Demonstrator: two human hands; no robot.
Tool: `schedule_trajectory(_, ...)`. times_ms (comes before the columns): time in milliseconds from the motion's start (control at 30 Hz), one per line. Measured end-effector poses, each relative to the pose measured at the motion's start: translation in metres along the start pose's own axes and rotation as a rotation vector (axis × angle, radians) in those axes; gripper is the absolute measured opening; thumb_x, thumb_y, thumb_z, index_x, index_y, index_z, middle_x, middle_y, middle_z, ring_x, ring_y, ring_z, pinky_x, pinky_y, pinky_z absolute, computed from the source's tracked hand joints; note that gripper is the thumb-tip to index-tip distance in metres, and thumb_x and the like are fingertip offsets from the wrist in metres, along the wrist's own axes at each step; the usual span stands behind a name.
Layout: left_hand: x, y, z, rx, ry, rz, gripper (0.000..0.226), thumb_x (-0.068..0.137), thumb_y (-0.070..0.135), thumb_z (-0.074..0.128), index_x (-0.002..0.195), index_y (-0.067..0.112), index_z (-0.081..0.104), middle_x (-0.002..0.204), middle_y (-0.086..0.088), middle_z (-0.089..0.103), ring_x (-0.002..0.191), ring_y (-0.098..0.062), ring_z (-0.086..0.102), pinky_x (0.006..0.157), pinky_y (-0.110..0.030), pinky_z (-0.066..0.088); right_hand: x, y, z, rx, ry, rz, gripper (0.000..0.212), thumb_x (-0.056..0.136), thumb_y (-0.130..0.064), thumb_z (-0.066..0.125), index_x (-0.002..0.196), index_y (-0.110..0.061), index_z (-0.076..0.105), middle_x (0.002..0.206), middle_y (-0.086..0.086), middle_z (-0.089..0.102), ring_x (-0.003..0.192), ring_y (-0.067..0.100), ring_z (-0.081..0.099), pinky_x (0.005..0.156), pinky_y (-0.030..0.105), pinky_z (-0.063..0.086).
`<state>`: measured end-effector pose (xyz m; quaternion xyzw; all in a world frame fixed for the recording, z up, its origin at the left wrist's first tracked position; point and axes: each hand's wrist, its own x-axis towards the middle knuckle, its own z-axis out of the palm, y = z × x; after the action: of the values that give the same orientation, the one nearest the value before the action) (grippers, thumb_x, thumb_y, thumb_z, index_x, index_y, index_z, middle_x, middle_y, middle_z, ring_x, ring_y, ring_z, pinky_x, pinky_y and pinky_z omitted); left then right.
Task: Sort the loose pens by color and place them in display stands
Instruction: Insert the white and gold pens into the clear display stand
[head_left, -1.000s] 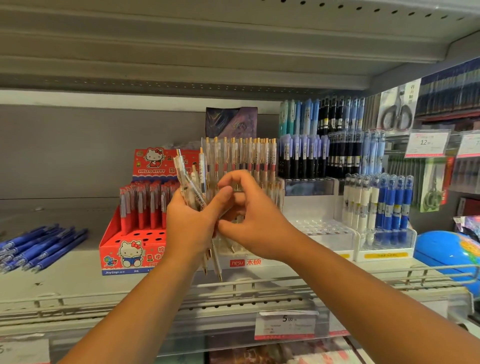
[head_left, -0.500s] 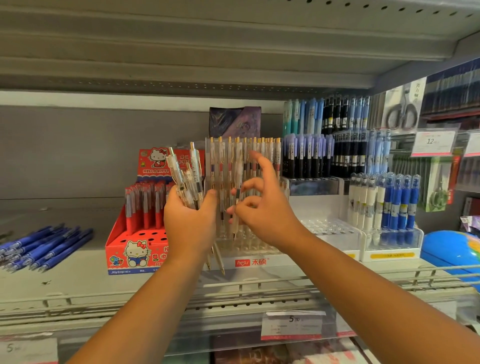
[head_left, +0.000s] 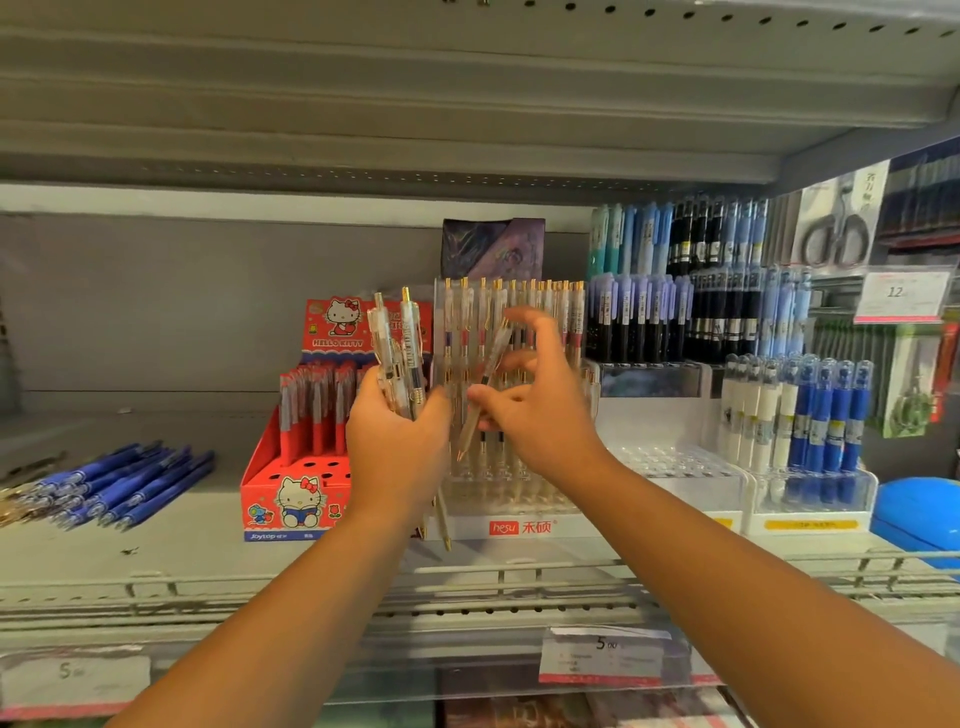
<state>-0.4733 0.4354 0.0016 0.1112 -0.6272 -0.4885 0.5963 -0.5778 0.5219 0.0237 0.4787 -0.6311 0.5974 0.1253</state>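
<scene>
Pinching one clear gold-tipped plastic pen (head_left: 483, 387) mid-barrel in my right hand (head_left: 537, 415), other fingers splayed; left hand (head_left: 395, 447), just beside, grips the clear-pen bundle (head_left: 399, 353). I judge: light, stiff, slick.

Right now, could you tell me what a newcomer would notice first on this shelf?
The hands at the centre: the left hand grips a bundle of clear pens, the right hand pinches a single clear pen before the clear stand. Left of them stands a red Hello Kitty box; loose blue pens lie far left.
</scene>
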Motion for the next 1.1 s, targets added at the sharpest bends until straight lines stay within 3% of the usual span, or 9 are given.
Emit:
schedule_trajectory(167,0.004,-0.003,-0.006,-0.015,-0.018,-0.007,0.015,0.088,0.013,0.066,0.095,0.026,0.063,0.067,0.013,0.066,0.057,-0.002,0.06,0.053,-0.02,0.046,0.001,0.002,0.007,-0.139,0.042,-0.063,0.076,0.079,-0.022,0.08,0.131,-0.048,0.031,0.093,-0.013,0.057,0.063,0.008,0.067,0.061,0.034,0.061)
schedule_trajectory(233,0.006,-0.003,-0.009,-0.002,-0.027,0.007,0.015,0.087,0.015,0.066,0.093,0.029,0.062,0.068,0.014,0.066,0.057,-0.001,0.059,0.053,-0.018,0.045,0.002,0.002,0.01,-0.206,0.051,-0.078,0.076,0.079,-0.024,0.08,0.132,-0.048,0.03,0.088,-0.017,0.058,0.061,0.004,0.066,0.06,0.03,0.061)
schedule_trajectory(367,0.008,-0.005,-0.019,0.035,-0.051,0.016,0.017,0.088,0.017,0.066,0.097,0.03,0.063,0.071,0.01,0.066,0.059,-0.003,0.059,0.054,-0.022,0.046,0.003,0.007,0.018,-0.221,-0.032,-0.029,0.065,0.086,-0.026,0.074,0.131,-0.048,0.032,0.084,-0.01,0.064,0.066,0.007,0.067,0.066,0.034,0.061)
schedule_trajectory(433,0.009,-0.008,-0.025,0.051,-0.047,0.01,0.017,0.088,0.016,0.065,0.093,0.031,0.062,0.068,0.011,0.063,0.058,-0.006,0.057,0.052,-0.022,0.044,0.001,0.009,0.02,-0.243,-0.084,-0.04,0.057,0.09,-0.025,0.069,0.132,-0.045,0.036,0.081,-0.011,0.064,0.067,0.003,0.066,0.064,0.027,0.059)
schedule_trajectory(567,0.007,-0.012,-0.025,0.058,-0.065,-0.02,0.016,0.087,0.015,0.065,0.09,0.03,0.062,0.062,0.011,0.062,0.052,-0.006,0.055,0.048,-0.024,0.043,-0.001,0.009,0.024,-0.256,-0.184,-0.025,0.048,0.091,-0.013,0.066,0.131,-0.033,0.048,0.083,-0.016,0.059,0.071,-0.001,0.061,0.065,0.019,0.052)
schedule_trajectory(667,0.004,-0.009,-0.02,0.069,-0.098,0.009,0.017,0.087,0.017,0.067,0.093,0.031,0.063,0.072,0.018,0.068,0.058,0.002,0.061,0.049,-0.012,0.045,-0.003,0.006,0.028,-0.253,-0.215,-0.026,0.047,0.091,-0.003,0.063,0.129,-0.029,0.052,0.087,-0.021,0.054,0.073,-0.003,0.059,0.063,0.009,0.046)
schedule_trajectory(833,0.005,-0.011,-0.02,0.042,-0.094,-0.016,0.012,0.088,0.019,0.066,0.091,0.03,0.062,0.062,0.016,0.065,0.052,0.0,0.059,0.045,-0.014,0.043,-0.006,0.006,0.028,-0.308,-0.151,0.012,0.048,0.089,-0.009,0.067,0.128,-0.031,0.049,0.084,-0.014,0.06,0.078,0.006,0.062,0.07,0.03,0.056)
schedule_trajectory(967,0.006,-0.011,-0.019,0.013,-0.112,-0.054,0.012,0.09,0.02,0.064,0.088,0.031,0.061,0.063,0.011,0.061,0.054,-0.007,0.058,0.049,-0.024,0.046,-0.008,0.006,0.026,-0.329,-0.133,0.057,0.06,0.088,-0.015,0.07,0.136,-0.03,0.036,0.08,-0.009,0.063,0.072,0.003,0.061,0.064,0.022,0.051)
schedule_trajectory(1100,0.006,-0.012,-0.019,-0.007,-0.111,-0.058,0.016,0.091,0.019,0.063,0.085,0.033,0.059,0.061,0.01,0.061,0.056,-0.011,0.058,0.052,-0.029,0.047,-0.016,0.001,0.024,-0.424,-0.143,0.022,0.048,0.092,-0.015,0.061,0.132,-0.024,0.037,0.088,-0.005,0.061,0.079,0.011,0.062,0.071,0.037,0.058)
